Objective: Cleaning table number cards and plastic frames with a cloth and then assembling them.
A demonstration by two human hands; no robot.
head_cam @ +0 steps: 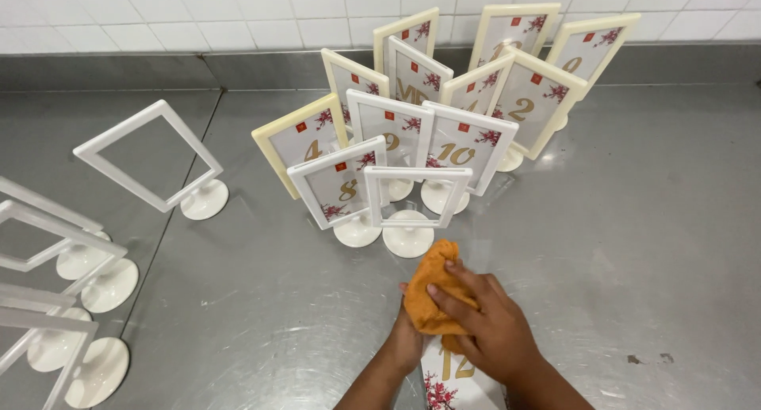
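Orange cloth (432,293), bunched into a wad, sits low in the middle of the view, pressed between both hands over a number card (453,378) whose lower edge runs off the bottom of the picture. Starting at the left, several empty white frames (47,243) on round bases stand on the steel counter (261,315), partly cut off by the picture's edge, and one more empty white frame (147,156) stands tilted a little further in. Next comes a crowded cluster of table-number stands (444,116) in white and cream, overlapping so that many of their cards are half hidden; the nearest one, an empty stand (412,208), is just beyond the cloth. Left hand (406,340) is mostly covered by the cloth and the other hand, so its grip cannot be told. Right hand (483,323) lies over the cloth, fingers clasped around it.
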